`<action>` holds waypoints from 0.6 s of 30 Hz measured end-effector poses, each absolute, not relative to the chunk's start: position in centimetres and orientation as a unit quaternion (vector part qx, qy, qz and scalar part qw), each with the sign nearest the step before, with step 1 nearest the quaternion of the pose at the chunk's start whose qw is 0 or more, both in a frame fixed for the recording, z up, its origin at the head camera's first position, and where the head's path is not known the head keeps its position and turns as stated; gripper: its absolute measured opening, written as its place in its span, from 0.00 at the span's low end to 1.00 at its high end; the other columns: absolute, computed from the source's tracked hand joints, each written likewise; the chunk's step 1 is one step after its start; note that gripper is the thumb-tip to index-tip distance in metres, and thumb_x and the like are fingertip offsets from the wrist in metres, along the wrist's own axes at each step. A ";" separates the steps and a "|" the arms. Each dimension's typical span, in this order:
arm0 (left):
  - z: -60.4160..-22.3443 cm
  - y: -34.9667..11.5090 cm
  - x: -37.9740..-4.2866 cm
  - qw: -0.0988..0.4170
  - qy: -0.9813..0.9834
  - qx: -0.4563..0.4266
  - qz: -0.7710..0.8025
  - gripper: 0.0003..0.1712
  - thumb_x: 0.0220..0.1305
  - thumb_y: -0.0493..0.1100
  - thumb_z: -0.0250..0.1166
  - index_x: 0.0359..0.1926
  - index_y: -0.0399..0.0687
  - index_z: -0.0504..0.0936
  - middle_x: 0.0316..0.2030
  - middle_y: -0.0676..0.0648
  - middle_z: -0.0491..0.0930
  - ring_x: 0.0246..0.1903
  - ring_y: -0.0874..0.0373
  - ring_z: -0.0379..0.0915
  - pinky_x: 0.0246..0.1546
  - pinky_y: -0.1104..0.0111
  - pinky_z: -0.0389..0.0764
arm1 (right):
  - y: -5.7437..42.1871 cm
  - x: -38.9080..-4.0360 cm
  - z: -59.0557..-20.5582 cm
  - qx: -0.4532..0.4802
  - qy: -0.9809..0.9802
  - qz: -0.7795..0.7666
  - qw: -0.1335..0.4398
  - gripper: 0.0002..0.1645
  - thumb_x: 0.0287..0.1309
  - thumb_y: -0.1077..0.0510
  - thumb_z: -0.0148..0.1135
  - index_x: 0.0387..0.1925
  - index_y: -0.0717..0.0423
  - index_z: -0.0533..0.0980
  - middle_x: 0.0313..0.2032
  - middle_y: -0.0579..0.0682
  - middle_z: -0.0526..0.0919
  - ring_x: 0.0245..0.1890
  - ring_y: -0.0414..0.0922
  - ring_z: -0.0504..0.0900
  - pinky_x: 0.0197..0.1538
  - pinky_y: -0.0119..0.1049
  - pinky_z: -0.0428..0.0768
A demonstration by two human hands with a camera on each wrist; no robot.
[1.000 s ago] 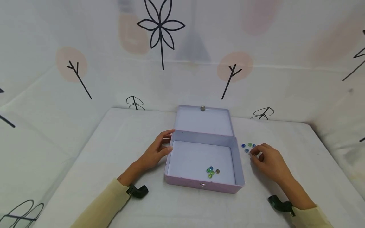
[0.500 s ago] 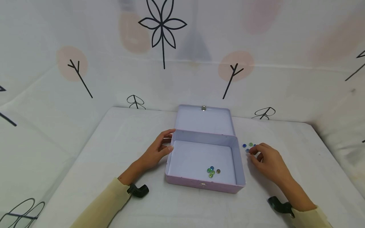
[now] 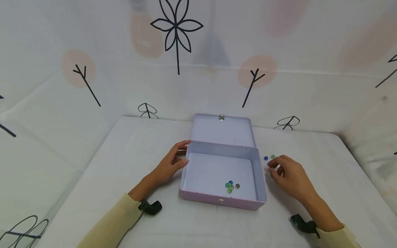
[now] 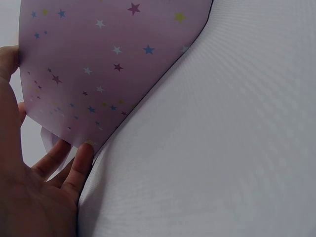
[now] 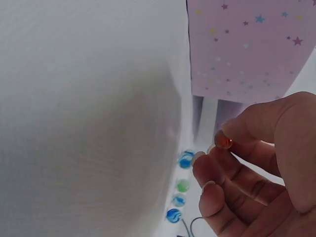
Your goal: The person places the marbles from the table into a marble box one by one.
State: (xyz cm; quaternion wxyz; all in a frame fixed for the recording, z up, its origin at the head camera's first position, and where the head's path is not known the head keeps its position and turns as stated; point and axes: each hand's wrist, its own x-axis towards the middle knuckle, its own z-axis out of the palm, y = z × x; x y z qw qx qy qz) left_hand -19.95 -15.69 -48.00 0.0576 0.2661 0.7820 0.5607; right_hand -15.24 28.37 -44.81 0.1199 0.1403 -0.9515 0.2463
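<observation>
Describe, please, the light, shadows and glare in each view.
Head view: soft light, a faint shadow on the white cloth beside the right hand; left wrist view: dimmer, with fine ripple patterning over the cloth; right wrist view: a broad, blurry-edged shadow on the cloth, a small glint on the orange marble.

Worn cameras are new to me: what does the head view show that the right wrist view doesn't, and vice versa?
Only head view: the left hand touching the box, marbles inside, a flower drawing.
Only right wrist view: printed stars on the box and, clearly, a reddish marble pinched by the right hand.
Both: that hand, the box, a green marble and a blue marble outside it.
</observation>
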 end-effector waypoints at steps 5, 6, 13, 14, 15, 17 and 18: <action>-48.5 -15.8 -20.2 0.055 0.783 0.268 0.558 0.37 0.79 0.47 0.59 0.82 0.71 0.56 0.74 0.46 0.66 0.72 0.47 0.67 0.60 0.67 0.77 | 28.0 -15.1 -44.5 0.143 -0.952 0.246 0.113 0.11 0.58 0.67 0.75 0.43 0.57 0.85 0.39 0.49 0.84 0.31 0.41 0.76 0.30 0.30 0.76; -48.5 -15.8 -20.2 0.054 0.782 0.270 0.559 0.37 0.79 0.47 0.59 0.82 0.71 0.56 0.74 0.45 0.67 0.72 0.46 0.67 0.60 0.67 0.77 | 27.9 -15.1 -44.4 0.145 -0.952 0.246 0.111 0.11 0.58 0.67 0.75 0.43 0.57 0.85 0.39 0.49 0.84 0.31 0.41 0.76 0.30 0.30 0.76; -48.5 -15.8 -20.2 0.054 0.781 0.272 0.560 0.37 0.79 0.47 0.59 0.82 0.71 0.56 0.73 0.45 0.66 0.72 0.47 0.67 0.60 0.67 0.77 | 27.7 -15.1 -44.6 0.158 -0.951 0.245 0.106 0.10 0.59 0.67 0.75 0.42 0.55 0.85 0.38 0.46 0.83 0.31 0.39 0.76 0.30 0.30 0.77; -48.5 -15.8 -20.2 0.055 0.780 0.272 0.561 0.37 0.79 0.46 0.59 0.82 0.71 0.56 0.73 0.46 0.66 0.72 0.48 0.67 0.60 0.68 0.77 | 27.7 -15.1 -44.6 0.157 -0.951 0.244 0.104 0.10 0.59 0.67 0.75 0.42 0.55 0.85 0.38 0.46 0.83 0.31 0.39 0.76 0.31 0.30 0.77; -48.5 -15.8 -20.2 0.055 0.780 0.272 0.561 0.37 0.79 0.46 0.59 0.82 0.71 0.56 0.73 0.46 0.66 0.72 0.48 0.67 0.60 0.68 0.77 | 27.7 -15.1 -44.6 0.156 -0.952 0.243 0.103 0.10 0.59 0.67 0.75 0.42 0.55 0.85 0.38 0.46 0.83 0.31 0.39 0.76 0.31 0.30 0.77; -48.5 -15.8 -20.2 0.055 0.779 0.273 0.562 0.37 0.79 0.46 0.59 0.82 0.71 0.57 0.74 0.46 0.66 0.72 0.48 0.68 0.60 0.68 0.77 | 27.7 -15.1 -44.7 0.154 -0.953 0.244 0.099 0.10 0.59 0.67 0.75 0.42 0.55 0.85 0.39 0.46 0.83 0.31 0.40 0.76 0.31 0.31 0.77; -48.5 -15.8 -20.2 0.053 0.779 0.274 0.562 0.37 0.79 0.46 0.59 0.82 0.70 0.57 0.74 0.46 0.66 0.71 0.48 0.68 0.60 0.68 0.77 | 27.6 -15.1 -44.6 0.153 -0.953 0.244 0.096 0.10 0.60 0.67 0.75 0.42 0.55 0.85 0.39 0.47 0.83 0.32 0.40 0.76 0.31 0.31 0.77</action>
